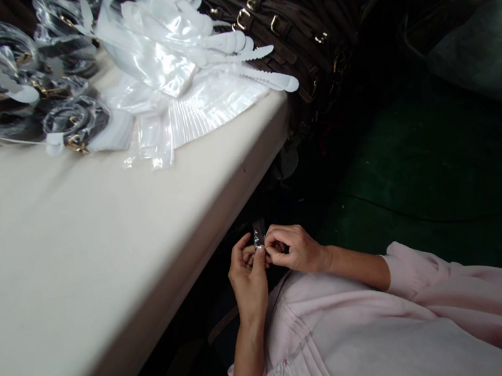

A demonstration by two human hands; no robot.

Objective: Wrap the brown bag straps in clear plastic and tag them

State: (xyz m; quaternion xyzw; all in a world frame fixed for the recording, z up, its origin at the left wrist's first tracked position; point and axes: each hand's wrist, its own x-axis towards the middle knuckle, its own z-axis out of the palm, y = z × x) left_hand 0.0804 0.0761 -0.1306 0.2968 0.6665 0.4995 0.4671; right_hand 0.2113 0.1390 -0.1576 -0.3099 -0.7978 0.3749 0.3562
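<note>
A small, shiny clear plastic packet (258, 232) is held up in front of my body, beside the table's edge. My left hand (249, 275) pinches its lower end between thumb and fingers. From the other side, my right hand (295, 247) is closed in a pinch, with thumb and forefinger at the packet's near edge. The fingertips of both hands almost meet. Whatever is inside the packet is too dark and small to make out.
The pale table (100, 246) lies to the left. On it are clear plastic bags with white tabs (194, 53), plastic-wrapped coiled straps (76, 119) and a heap of dark brown straps with gold buckles (284, 27). Dark green floor (399, 179) shows at right.
</note>
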